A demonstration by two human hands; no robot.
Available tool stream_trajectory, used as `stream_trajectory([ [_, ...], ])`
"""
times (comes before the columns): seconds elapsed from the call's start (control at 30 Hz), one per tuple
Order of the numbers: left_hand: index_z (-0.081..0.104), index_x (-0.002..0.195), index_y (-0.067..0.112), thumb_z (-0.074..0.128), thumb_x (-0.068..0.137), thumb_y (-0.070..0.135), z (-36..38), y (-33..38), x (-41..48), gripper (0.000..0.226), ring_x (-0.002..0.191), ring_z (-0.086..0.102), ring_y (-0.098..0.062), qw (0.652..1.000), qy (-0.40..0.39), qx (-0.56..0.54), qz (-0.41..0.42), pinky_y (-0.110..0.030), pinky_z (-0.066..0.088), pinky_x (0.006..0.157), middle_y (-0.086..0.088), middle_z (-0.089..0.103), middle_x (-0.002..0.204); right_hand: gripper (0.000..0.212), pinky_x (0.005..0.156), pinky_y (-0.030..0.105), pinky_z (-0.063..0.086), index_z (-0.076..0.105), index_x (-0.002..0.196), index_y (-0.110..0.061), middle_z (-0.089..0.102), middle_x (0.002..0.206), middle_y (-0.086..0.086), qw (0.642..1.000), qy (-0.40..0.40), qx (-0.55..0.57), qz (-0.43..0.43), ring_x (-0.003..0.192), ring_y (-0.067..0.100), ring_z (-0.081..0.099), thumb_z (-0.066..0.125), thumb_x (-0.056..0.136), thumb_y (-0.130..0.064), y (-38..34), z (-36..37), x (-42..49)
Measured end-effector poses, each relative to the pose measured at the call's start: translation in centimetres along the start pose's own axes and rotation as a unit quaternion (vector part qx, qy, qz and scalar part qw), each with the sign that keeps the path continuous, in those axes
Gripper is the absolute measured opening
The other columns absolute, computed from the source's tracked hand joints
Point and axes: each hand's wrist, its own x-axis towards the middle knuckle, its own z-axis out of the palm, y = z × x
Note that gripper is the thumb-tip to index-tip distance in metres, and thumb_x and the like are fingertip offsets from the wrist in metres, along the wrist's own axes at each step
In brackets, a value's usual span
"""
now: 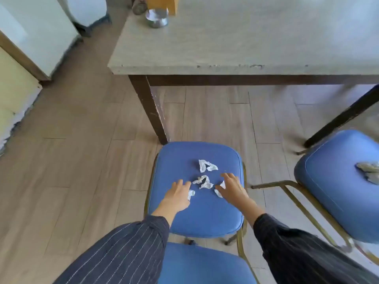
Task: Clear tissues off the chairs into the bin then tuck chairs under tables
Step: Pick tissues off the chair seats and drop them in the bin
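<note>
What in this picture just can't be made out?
Head view:
- Right tissue: mostly covered by the right hand; grip unclear.
- Left tissue: half hidden by the left hand; grip unclear.
- Wad on the right chair: blurred, cut by the right edge.
- Wooden box on the table: cut by the top edge.

left hand (179,191): palm down, fingers extended forward | right hand (232,187): palm down, fingers slightly spread

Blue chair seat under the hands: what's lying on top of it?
Four crumpled tissues: far tissue, central tissue, left tissue beside the left hand, right tissue partly covered by the right hand. Anything beneath the palms is hidden.
</note>
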Motion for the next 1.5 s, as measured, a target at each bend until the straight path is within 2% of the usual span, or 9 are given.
stream_trajectory([
  [0.17, 0.034, 0.136, 0.026, 0.054, 0.085, 0.001, 6.0, -2.2, 3.2, 0.06, 0.112, 0.041, -0.031, 1.0, -0.023, 0.0, 0.003, -0.04, 0.047, 0.075, -0.01, 0.037, 0.122, 0.038, 0.101, 0.042, 0.039, 0.042, 0.131, -0.008, 0.029, 0.148, 0.012, 0.997, 0.065, -0.004, 0.037, 0.135, 0.03, 0.027, 0.049, 0.094, -0.016, 2.1, 7.0, 1.5],
  [0.27, 0.045, 0.116, 0.018, 0.047, 0.084, -0.006, 8.1, -2.5, 4.2, 0.04, 0.1, 0.044, -0.029, 0.999, 0.028, -0.032, 0.014, -0.039, 0.047, 0.068, -0.006, 0.037, 0.112, 0.028, 0.097, 0.04, 0.04, 0.049, 0.121, -0.004, 0.039, 0.138, 0.015, 0.992, 0.126, -0.007, 0.023, 0.124, 0.034, 0.034, 0.046, 0.093, -0.004, 2.9, 9.5, 1.8],
  [0.43, 0.059, 0.104, 0.004, 0.043, 0.089, -0.004, 8.2, -1.3, 5.1, 0.023, 0.096, 0.053, -0.027, 0.98, 0.152, -0.119, 0.05, -0.033, 0.045, 0.08, -0.01, 0.052, 0.105, 0.028, 0.07, 0.037, 0.042, 0.057, 0.09, 0.002, 0.052, 0.1, 0.016, 0.984, 0.168, 0.045, 0.029, 0.089, 0.029, 0.041, 0.044, 0.073, 0.021, 3.6, 9.7, 2.5],
  [0.57, 0.056, 0.116, 0.0, 0.052, 0.087, -0.003, 6.2, 1.5, 7.1, 0.029, 0.1, 0.051, -0.028, 0.95, 0.259, -0.159, 0.076, -0.033, 0.047, 0.09, -0.014, 0.053, 0.11, 0.028, 0.066, 0.024, 0.027, 0.059, 0.091, -0.001, 0.057, 0.095, 0.013, 0.959, 0.256, 0.111, 0.045, 0.083, 0.02, 0.036, 0.043, 0.078, 0.017, 1.3, 6.6, 7.1],
  [0.73, 0.046, 0.128, 0.006, 0.056, 0.09, 0.015, 7.0, 3.5, 9.5, 0.04, 0.108, 0.046, -0.027, 0.984, 0.17, -0.028, 0.052, -0.036, 0.05, 0.084, -0.01, 0.052, 0.116, 0.044, 0.075, 0.034, 0.042, 0.058, 0.115, -0.015, 0.053, 0.116, 0.008, 0.982, 0.16, 0.055, -0.081, 0.104, 0.03, 0.04, 0.046, 0.08, 0.007, -1.1, 4.9, 11.8],
  [0.87, 0.053, 0.121, 0.015, 0.054, 0.093, 0.016, 9.4, 3.1, 8.6, 0.027, 0.107, 0.047, -0.021, 0.992, 0.122, -0.009, 0.03, -0.027, 0.048, 0.081, -0.004, 0.056, 0.111, 0.038, 0.083, 0.038, 0.044, 0.061, 0.108, -0.02, 0.052, 0.113, 0.001, 0.978, 0.125, -0.055, -0.156, 0.103, 0.028, 0.04, 0.052, 0.079, 0.003, 1.6, 7.0, 10.0],
  [1.03, 0.056, 0.122, 0.013, 0.054, 0.094, 0.013, 8.9, 3.6, 7.5, 0.029, 0.105, 0.057, -0.024, 0.993, 0.081, -0.087, 0.016, -0.029, 0.047, 0.085, -0.008, 0.06, 0.116, 0.026, 0.06, 0.031, 0.038, 0.06, 0.086, -0.004, 0.049, 0.092, 0.007, 0.99, 0.129, 0.011, -0.058, 0.08, 0.024, 0.036, 0.05, 0.077, 0.017, 5.8, 7.7, 5.0],
  [1.3, 0.045, 0.119, 0.007, 0.045, 0.09, -0.001, -0.6, 17.0, 6.6, 0.03, 0.09, 0.064, -0.031, 0.982, 0.088, -0.069, 0.15, -0.046, 0.055, 0.073, -0.012, 0.066, 0.104, 0.016, 0.077, 0.042, 0.053, 0.069, 0.087, -0.001, 0.061, 0.093, 0.013, 0.95, 0.258, 0.123, 0.126, 0.087, 0.029, 0.056, 0.055, 0.085, 0.007, 11.7, -5.2, -2.0],
  [1.5, 0.044, 0.119, 0.016, 0.041, 0.085, 0.002, -4.7, 33.2, 9.2, 0.037, 0.09, 0.062, -0.035, 0.965, 0.114, -0.046, 0.23, -0.04, 0.051, 0.072, -0.003, 0.071, 0.1, 0.012, 0.076, 0.042, 0.041, 0.055, 0.074, -0.003, 0.056, 0.093, 0.019, 0.894, 0.342, 0.157, 0.243, 0.091, 0.038, 0.049, 0.051, 0.085, 0.0, 22.6, -17.7, -5.1],
])
